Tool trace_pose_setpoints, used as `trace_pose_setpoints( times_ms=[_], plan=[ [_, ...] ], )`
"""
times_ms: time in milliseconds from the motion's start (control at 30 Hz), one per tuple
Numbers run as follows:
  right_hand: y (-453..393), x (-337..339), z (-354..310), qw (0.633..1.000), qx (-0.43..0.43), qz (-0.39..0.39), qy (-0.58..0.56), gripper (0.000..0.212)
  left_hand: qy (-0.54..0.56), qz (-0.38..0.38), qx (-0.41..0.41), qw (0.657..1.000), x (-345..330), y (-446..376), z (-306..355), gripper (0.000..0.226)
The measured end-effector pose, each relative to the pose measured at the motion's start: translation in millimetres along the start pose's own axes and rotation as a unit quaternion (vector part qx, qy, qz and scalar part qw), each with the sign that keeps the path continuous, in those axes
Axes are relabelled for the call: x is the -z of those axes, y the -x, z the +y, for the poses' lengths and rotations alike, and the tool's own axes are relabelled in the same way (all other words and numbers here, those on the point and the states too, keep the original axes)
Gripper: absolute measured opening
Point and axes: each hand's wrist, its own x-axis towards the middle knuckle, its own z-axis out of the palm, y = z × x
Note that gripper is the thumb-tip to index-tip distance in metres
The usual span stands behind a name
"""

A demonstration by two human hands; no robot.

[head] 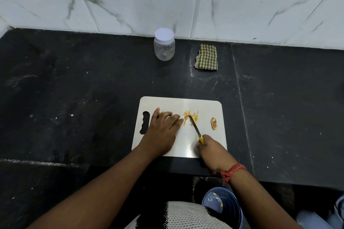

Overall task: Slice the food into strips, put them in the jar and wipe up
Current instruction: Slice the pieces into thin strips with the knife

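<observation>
On the board (204,107), left hand (162,132) flat; right hand (212,151) grips knife (194,127).

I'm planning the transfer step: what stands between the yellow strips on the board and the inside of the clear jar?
The white screw lid is on the clear plastic jar, closing its mouth. Bare black countertop lies between the white cutting board holding the yellow strips and the jar; nothing else visible blocks the way.

Black speckled tabletop (93,89); white cutting board (204,109); yellow strips (191,117); green-checked cloth (206,57); yellow-handled knife (195,129); clear, white-lidded jar (164,44).
</observation>
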Motion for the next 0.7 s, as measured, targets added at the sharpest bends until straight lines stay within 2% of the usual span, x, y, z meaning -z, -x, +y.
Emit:
trace_pose_setpoints(
  times_ms=[133, 267, 433, 700],
  plan=[
    [4.1, -3.0, -0.2, 1.000, 0.010, 0.014, -0.009, 0.022, 0.006, -0.005, 0.015, 1.000, 2.8, 10.9, -2.1, 0.045],
    [4.4, -11.8, -3.9, 1.000, 0.020, 0.004, -0.010, 0.018, 0.012, -0.012, -0.013, 1.000, 3.6, 21.2, -4.3, 0.046],
    [1.2, -15.3, -8.0, 1.000, 0.027, 0.003, 0.009, 0.018, 0.010, 0.009, -0.055, 0.998, 5.8, 18.0, -2.2, 0.045],
    [-7.4, -18.0, -16.3, 0.997, 0.041, 0.009, 0.064, 0.013, 0.007, -0.018, -0.051, 0.999, 5.4, 16.9, -1.8, 0.047]
  ],
)
